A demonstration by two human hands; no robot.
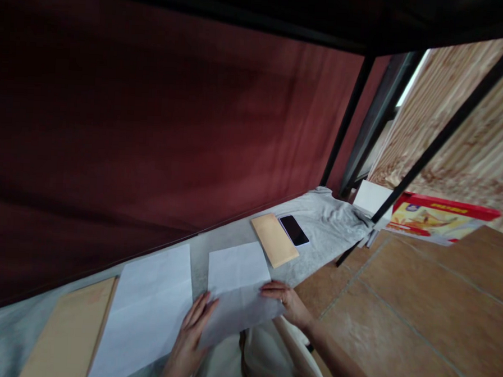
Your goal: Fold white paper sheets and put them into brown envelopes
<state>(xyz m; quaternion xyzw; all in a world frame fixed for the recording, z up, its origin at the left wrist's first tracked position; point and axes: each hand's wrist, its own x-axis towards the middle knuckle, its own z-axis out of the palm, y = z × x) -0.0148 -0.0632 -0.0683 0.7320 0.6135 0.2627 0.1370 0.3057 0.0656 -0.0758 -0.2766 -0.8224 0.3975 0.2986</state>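
A white sheet of paper (239, 266) with a crease across its middle lies partly on the grey cloth, its near half bent up toward me. My left hand (192, 331) grips its left edge, fingers on top. At the right edge my right hand (285, 300) pinches the same sheet, fingers over it. To the left is a larger white paper (146, 301), flat, beside a stack of brown envelopes (71, 325). Beyond the held sheet a single brown envelope (274, 239) rests next to a phone (294, 230) with a dark screen.
The narrow surface has a grey cloth (330, 215) over it, with a dark red curtain (173, 139) behind. Black metal bars (443, 136) rise at the right. A red and yellow box (439, 218) and a white box (372, 197) stand past the surface's end, above the tiled floor (418, 298).
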